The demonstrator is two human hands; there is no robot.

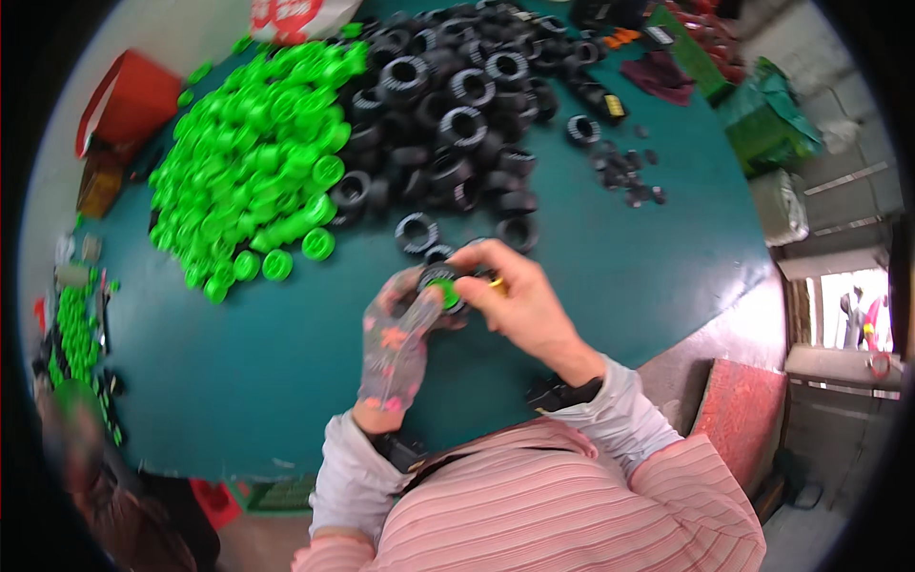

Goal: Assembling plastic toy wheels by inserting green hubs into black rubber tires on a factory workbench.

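Observation:
Close to my body, over the green tabletop, both hands meet at a small black toy tyre [437, 275] with a bright green wheel hub [445, 295] at its centre. My left hand [393, 336], in a grey floral glove, is closed around the tyre's left side, its thumb on the hub. My right hand [522, 300], bare with a yellow ring, has its fingers bent and pressed against the right side of tyre and hub. How far the hub sits inside the tyre cannot be told. Just beyond my hands lies a loose black tyre [416, 233].
Green hubs [253, 157] are heaped at the left, black tyres [462, 126] at the back middle. Small dark pieces [624, 170] lie at right, near a dark red cloth [658, 76]. A red bin [132, 103] stands far left. Someone else's blurred arm [110, 496] shows at lower left.

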